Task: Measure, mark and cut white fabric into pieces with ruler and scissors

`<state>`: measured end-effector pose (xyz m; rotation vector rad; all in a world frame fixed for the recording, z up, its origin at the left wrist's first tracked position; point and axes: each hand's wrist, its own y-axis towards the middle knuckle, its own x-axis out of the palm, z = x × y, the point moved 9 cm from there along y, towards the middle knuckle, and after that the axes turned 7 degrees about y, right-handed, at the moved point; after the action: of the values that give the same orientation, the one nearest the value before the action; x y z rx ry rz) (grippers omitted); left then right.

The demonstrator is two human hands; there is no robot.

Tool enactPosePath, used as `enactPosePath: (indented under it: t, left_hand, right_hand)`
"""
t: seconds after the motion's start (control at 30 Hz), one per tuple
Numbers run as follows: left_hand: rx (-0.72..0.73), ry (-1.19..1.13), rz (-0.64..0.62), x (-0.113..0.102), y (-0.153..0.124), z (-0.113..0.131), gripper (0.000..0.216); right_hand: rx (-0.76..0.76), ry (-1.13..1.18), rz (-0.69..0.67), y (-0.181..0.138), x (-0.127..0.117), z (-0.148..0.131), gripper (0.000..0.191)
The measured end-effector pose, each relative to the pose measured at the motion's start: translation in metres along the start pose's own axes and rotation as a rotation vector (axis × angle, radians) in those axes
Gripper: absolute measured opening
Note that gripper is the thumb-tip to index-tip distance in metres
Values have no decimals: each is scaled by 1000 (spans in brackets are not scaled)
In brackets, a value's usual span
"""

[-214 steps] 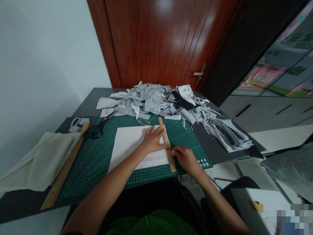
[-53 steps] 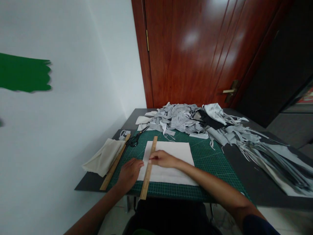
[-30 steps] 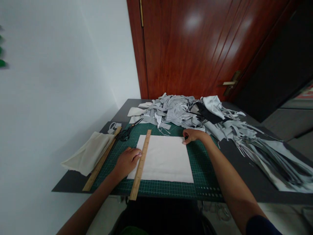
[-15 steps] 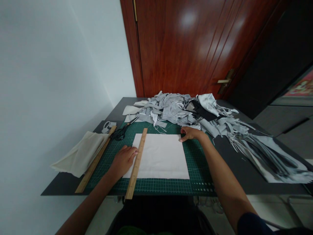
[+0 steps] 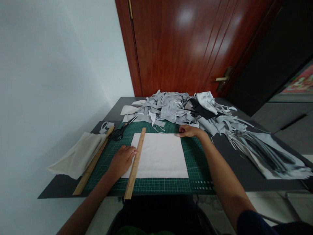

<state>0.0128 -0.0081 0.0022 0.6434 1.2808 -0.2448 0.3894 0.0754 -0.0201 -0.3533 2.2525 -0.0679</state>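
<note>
A white cloth piece [image 5: 161, 156] lies flat on the green cutting mat [image 5: 161, 186]. Across its left part runs a wooden ruler [image 5: 137, 156], tilted slightly and reaching past the table's front edge. My left hand [image 5: 123, 160] is closed, with thumb and fingertips at the ruler's left edge. At the cloth's far right corner, my right hand [image 5: 190, 131] pinches the fabric between thumb and fingers; the fingertips partly cover that corner.
Black scissors [image 5: 118, 133] lie at the mat's far left. A second wooden ruler [image 5: 93, 163] sits beside folded cream fabric [image 5: 79, 155] and a white looped item [image 5: 105, 127]. Grey fabric scraps [image 5: 168, 106] pile up along the back; long strips [image 5: 271, 153] spread over the right side.
My right hand's fingers have shifted slightly away from me and left at the cloth's corner. My left hand and the ruler stay in place; the whole view moved a little.
</note>
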Motion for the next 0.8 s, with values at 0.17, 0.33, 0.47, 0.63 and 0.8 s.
enactPosePath:
  t: [0.17, 0.33, 0.47, 0.63, 0.8]
  left_hand:
    - [16, 13, -9, 0, 1, 3, 31]
    - [19, 34, -15, 2, 1, 3, 31]
    - [30, 47, -2, 2, 2, 5, 31]
    - [20, 40, -8, 1, 3, 5, 30]
    - [5, 31, -13, 0, 3, 6, 32]
  right_hand:
    - [-12, 10, 38, -1, -1, -2, 59]
    - [9, 1, 48, -1, -3, 0, 58]
    - [17, -12, 57, -2, -5, 0, 55]
    - [30, -23, 83, -3, -6, 0, 55]
    - [42, -33, 88, -6, -5, -1, 61]
